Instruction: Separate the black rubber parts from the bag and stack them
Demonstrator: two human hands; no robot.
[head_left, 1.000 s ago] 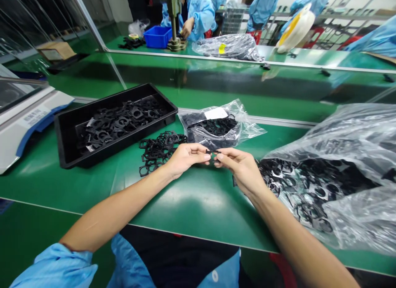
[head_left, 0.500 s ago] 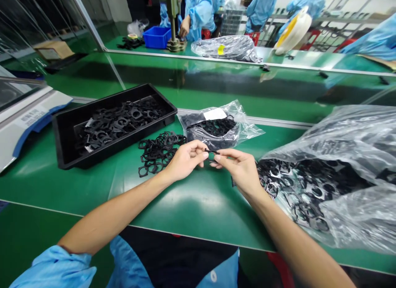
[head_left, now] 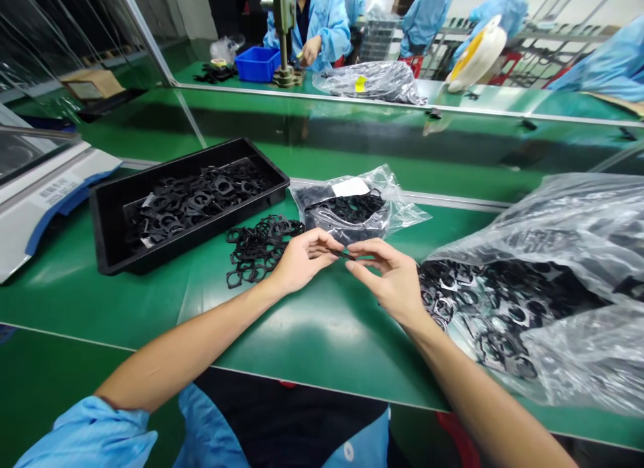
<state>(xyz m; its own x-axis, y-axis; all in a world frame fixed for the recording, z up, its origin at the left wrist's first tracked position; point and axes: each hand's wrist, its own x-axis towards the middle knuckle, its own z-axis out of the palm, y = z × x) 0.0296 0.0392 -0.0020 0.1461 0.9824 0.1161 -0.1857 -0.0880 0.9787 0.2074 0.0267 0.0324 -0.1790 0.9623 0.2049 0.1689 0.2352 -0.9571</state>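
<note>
Between the fingertips of both hands is a small, thin black part [head_left: 343,255], turned nearly edge-on. My left hand [head_left: 304,259] pinches its left end. At its right end, the thumb and fingers of my right hand [head_left: 390,275] close around it, partly hiding it. Just left of my left hand lies a loose pile of black ring-shaped parts [head_left: 259,247]. Behind my hands, an opened clear bag [head_left: 397,210] contains more black rings. A large clear plastic bag [head_left: 578,233] on the right spills black and silvery ring parts [head_left: 496,320] near my right wrist.
A black tray [head_left: 151,257] full of black parts stands at the left, beside a white and blue machine [head_left: 65,193]. Across a partition, a co-worker's hand [head_left: 310,50] is near a press [head_left: 284,45] and a blue bin [head_left: 256,64]. The green table [head_left: 322,340] runs underneath.
The black part has tilted from showing its opening to nearly edge-on. My right thumb and index finger have spread slightly. Across the partition, the co-worker's hand has shifted right.
</note>
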